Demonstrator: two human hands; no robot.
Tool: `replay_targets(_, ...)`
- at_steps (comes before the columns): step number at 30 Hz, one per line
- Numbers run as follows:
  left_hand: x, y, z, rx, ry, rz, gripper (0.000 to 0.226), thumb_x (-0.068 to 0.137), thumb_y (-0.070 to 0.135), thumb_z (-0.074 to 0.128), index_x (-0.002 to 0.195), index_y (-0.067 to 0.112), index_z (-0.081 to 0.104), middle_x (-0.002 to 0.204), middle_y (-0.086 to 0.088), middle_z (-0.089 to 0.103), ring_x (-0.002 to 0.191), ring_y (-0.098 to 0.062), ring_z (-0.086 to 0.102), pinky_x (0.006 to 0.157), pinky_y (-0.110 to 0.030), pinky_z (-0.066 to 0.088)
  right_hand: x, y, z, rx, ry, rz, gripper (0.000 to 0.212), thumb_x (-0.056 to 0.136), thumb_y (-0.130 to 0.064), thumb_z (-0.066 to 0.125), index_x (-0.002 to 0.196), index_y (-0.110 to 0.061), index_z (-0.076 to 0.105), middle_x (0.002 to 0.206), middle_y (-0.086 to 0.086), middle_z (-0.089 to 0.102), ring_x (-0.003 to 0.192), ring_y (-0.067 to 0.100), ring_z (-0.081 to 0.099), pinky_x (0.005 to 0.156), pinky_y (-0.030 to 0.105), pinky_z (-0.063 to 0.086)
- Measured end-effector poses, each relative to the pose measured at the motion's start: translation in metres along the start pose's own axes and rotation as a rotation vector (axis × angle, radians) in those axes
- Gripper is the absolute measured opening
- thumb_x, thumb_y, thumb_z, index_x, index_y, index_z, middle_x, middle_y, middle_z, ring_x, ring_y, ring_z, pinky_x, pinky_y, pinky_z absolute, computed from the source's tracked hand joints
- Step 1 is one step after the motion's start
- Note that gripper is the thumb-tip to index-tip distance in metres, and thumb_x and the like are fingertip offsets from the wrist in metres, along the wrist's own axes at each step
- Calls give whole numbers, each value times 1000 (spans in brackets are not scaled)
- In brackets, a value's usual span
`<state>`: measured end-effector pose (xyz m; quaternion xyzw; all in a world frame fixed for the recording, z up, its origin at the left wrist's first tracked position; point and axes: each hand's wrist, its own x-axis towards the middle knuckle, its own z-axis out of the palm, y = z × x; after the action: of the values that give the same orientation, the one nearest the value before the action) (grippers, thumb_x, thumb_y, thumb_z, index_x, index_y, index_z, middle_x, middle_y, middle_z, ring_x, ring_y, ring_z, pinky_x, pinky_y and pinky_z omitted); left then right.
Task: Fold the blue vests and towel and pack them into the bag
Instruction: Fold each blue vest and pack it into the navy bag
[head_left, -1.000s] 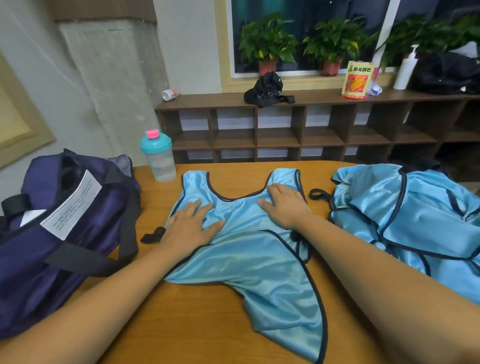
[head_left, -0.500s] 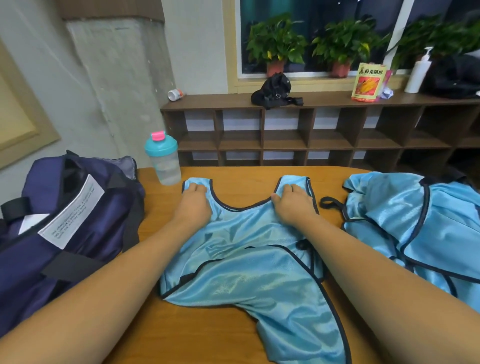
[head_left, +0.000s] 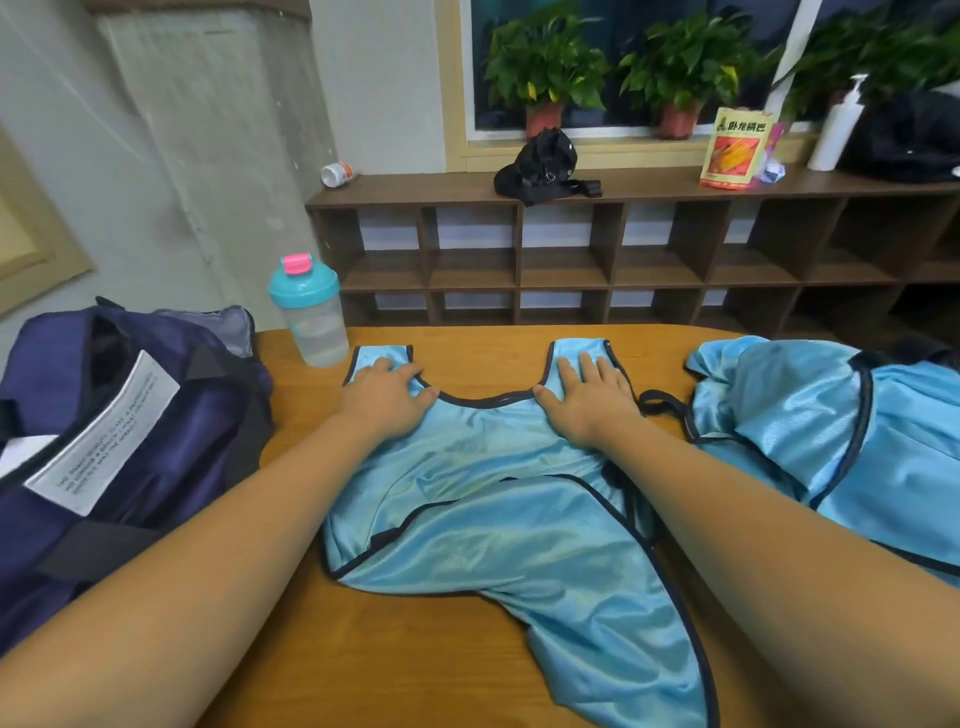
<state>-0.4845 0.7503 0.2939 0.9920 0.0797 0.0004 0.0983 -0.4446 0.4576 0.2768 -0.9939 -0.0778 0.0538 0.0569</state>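
Note:
A light blue vest (head_left: 498, 525) with dark trim lies spread on the wooden table (head_left: 467, 670), its lower part hanging over the near edge. My left hand (head_left: 384, 397) lies flat on the vest's left shoulder strap, fingers apart. My right hand (head_left: 589, 400) lies flat on the right shoulder strap. Neither hand grips the cloth. A pile of more blue vests (head_left: 831, 441) sits on the table's right side. The navy bag (head_left: 104, 447) stands open at the left, a white label on its flap. No towel is visible.
A clear shaker bottle (head_left: 310, 312) with a teal lid stands at the table's far edge, just left of the vest. Behind the table runs a low brown cubby shelf (head_left: 623, 244) with a black pouch (head_left: 543, 166), a snack bag, a pump bottle and potted plants.
Both hands slid away from me, from the vest's chest up onto its two shoulder straps, flattening the cloth. The fingers, curled half a second ago, are spread flat now.

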Motion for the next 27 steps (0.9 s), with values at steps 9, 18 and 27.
replay_targets(9, -64, 32, -18, -284, 56, 289, 36, 102, 47, 65, 131, 26, 65, 129, 7, 55, 115, -13, 58, 104, -32, 46, -52, -14, -24, 144, 145, -158, 57, 112, -42, 39, 161, -14, 37, 167, 16, 34, 152, 36, 31, 122, 49, 31)
replay_targets(18, -146, 54, -29, -355, -258, 482, 41, 88, 74, 66, 116, 44, 68, 108, 19, 66, 100, 1, 61, 91, -24, 51, -148, 1, -35, 399, 139, -372, 28, 105, -51, 56, 110, -28, 70, 102, -9, 66, 104, 15, 61, 89, 32, 47)
replay_targets(27, -167, 63, -31, -341, -243, 475, 47, 91, 33, 82, 132, 44, 61, 108, 14, 63, 91, -4, 63, 85, -26, 52, -197, 17, -44, 314, -1, -348, 51, 87, -44, 84, 130, -29, 59, 95, -12, 67, 88, 8, 65, 79, 33, 55)
